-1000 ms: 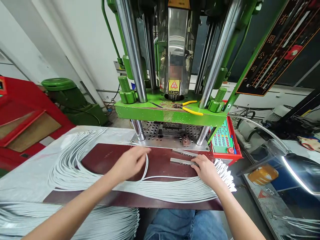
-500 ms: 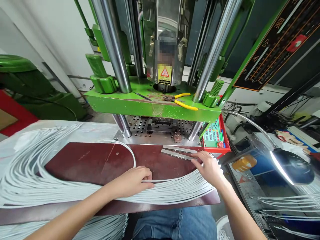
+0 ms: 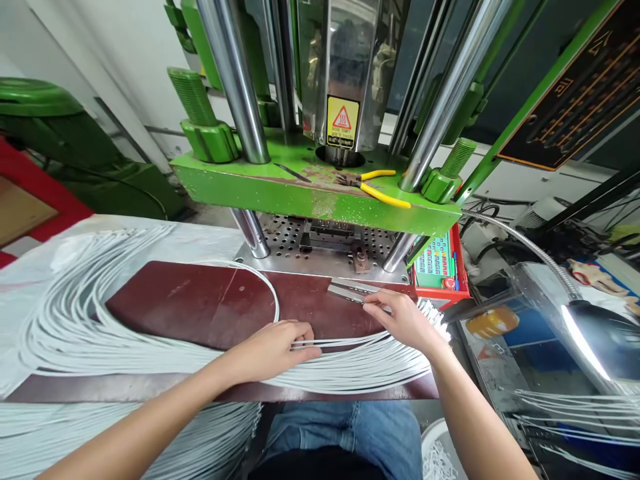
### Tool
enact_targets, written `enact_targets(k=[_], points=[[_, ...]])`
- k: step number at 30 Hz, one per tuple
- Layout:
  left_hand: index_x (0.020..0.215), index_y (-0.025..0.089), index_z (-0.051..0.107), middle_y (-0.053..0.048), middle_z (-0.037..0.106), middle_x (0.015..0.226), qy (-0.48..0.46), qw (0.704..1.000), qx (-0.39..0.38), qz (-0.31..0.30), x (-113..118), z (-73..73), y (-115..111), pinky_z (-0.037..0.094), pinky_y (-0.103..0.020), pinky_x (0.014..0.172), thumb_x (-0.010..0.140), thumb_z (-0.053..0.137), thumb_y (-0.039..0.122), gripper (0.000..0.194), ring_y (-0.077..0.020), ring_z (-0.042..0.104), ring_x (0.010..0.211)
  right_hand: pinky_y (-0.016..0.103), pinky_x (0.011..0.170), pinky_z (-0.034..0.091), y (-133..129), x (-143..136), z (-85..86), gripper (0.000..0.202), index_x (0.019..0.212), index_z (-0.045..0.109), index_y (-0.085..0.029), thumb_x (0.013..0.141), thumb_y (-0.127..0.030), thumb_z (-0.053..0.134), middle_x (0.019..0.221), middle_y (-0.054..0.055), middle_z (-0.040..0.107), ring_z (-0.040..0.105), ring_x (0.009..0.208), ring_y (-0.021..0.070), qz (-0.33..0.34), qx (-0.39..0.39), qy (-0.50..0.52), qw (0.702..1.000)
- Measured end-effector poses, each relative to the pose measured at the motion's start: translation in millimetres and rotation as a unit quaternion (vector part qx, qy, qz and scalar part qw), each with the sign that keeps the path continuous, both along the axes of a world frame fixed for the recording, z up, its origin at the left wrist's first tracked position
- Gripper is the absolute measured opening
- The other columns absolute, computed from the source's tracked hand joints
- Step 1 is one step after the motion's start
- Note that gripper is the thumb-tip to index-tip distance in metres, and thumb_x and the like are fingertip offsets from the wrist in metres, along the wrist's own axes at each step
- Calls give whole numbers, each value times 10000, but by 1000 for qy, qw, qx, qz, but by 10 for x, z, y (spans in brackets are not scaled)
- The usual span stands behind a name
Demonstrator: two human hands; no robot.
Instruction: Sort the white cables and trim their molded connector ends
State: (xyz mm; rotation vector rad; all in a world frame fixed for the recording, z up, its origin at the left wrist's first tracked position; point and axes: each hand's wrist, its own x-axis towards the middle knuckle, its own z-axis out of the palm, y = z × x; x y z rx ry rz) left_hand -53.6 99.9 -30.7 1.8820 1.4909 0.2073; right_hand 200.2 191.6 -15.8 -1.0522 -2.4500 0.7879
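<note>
My left hand (image 3: 285, 347) is closed round a few strands at the inner edge of a white cable bundle (image 3: 345, 373), which curves over a dark red board (image 3: 185, 300). To its right, my right hand (image 3: 397, 313) pinches the near ends of two narrow metal strips (image 3: 353, 291) lying side by side on the board. Its fingertips rest on the strips. White connector ends (image 3: 435, 320) of the cables bunch up just beyond my right wrist.
A green press (image 3: 315, 200) stands behind the board, with yellow-handled pliers (image 3: 383, 197) on its crossbeam. A red control box (image 3: 463, 287) and a lamp (image 3: 600, 333) are at the right. A white bucket (image 3: 440, 453) sits below.
The view has shifted. My right hand has moved left along the metal strips and covers more of them. Several strands now show lifted apart from the bundle beside my left hand.
</note>
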Motion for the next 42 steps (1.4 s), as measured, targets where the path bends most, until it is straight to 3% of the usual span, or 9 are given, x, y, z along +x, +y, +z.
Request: enact_targets(k=[4,9,18,22,26,29,35,38,42], points=[[855,226,669,-8,669,861,-23,999,-24,1,87,-30,42,364,-253,683,696,664,527,340,-207,574,813,264,773,443,-17,17,6,192,997,668,-221,958,-308,502,974,2,684,622,892,166,-5,-8,-3,1000],[785,179,699,6,634,709,-90,993,-78,13,126,-22,101,332,-235,594,777,571,454,303,-157,529,672,268,786,452,-63,132,27,185,1018,656,-229,956,-315,505,1004,1,678,612,925,166,-26,-4,2,1000],[744,152,641,34,481,611,-164,976,-142,27,124,-82,164,274,-222,518,765,560,501,359,-122,408,586,310,784,461,-233,386,65,203,1008,634,-221,961,-342,478,951,35,648,604,900,195,-97,27,53,994],[821,168,683,49,471,602,-148,979,-140,6,244,-67,227,250,-227,518,718,633,487,339,-114,403,579,299,752,481,-330,434,63,199,998,635,-221,961,-336,476,970,48,641,596,920,204,-104,20,69,992],[702,161,641,26,523,648,-149,984,-101,1,316,-58,287,294,-234,552,764,577,452,304,-127,446,622,308,764,495,-438,474,40,207,1010,636,-225,962,-340,470,996,62,636,596,929,215,-118,11,81,990],[728,176,558,12,582,675,-185,971,-148,21,317,-38,314,333,-234,540,806,514,471,309,-130,481,602,321,810,473,-502,493,-15,176,1004,637,-227,955,-316,493,977,56,634,590,930,212,-120,28,85,989],[681,180,510,78,428,501,-216,955,-198,45,397,19,348,219,-214,455,786,542,520,358,-86,318,479,298,720,452,-646,460,-95,161,994,632,-211,954,-275,490,861,46,618,586,811,191,-119,58,60,989],[750,169,637,64,467,562,-198,961,-194,10,504,19,395,237,-216,483,726,616,470,302,-94,358,535,274,629,435,-801,390,-78,169,1007,632,-217,955,-284,485,766,23,597,569,679,164,-111,18,45,993],[762,177,727,47,515,560,-111,977,-179,-29,643,-8,483,258,-229,500,616,695,397,266,-116,421,565,238,608,433,-1016,248,-102,157,997,647,-220,932,-276,516,779,21,625,591,672,146,-39,-79,70,994]])
